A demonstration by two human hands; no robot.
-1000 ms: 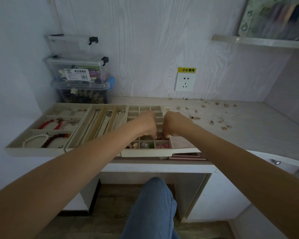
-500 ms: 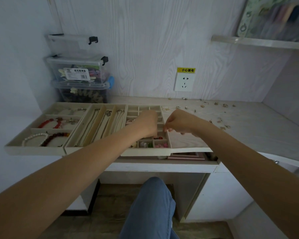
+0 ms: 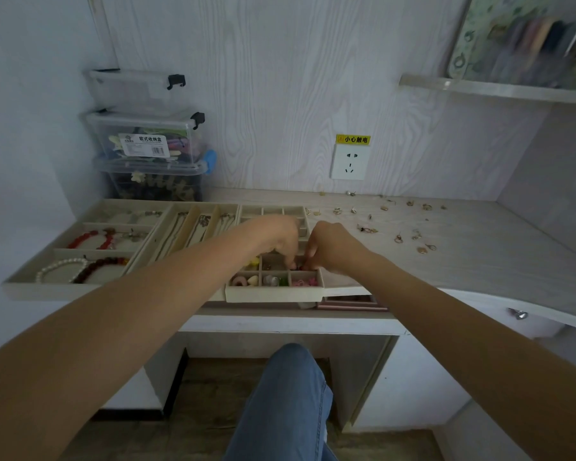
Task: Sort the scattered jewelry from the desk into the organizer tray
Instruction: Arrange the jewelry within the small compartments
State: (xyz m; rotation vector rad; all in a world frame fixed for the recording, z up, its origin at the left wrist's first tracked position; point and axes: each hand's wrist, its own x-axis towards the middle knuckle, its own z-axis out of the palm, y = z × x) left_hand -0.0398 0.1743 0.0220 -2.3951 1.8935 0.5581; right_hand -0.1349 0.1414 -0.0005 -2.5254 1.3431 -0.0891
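While both hands, left hand (image 3: 281, 239) and right hand (image 3: 330, 246), curl over the organizer tray (image 3: 273, 292) (grasp hidden, cannot tell), the scattered jewelry (image 3: 399, 237) lies right and farther, nearer the right hand.

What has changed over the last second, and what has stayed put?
The right hand, lifted half a second ago, is back down beside the left hand over the small-compartment tray; its grip is unclear. The bracelets and loose jewelry stayed.
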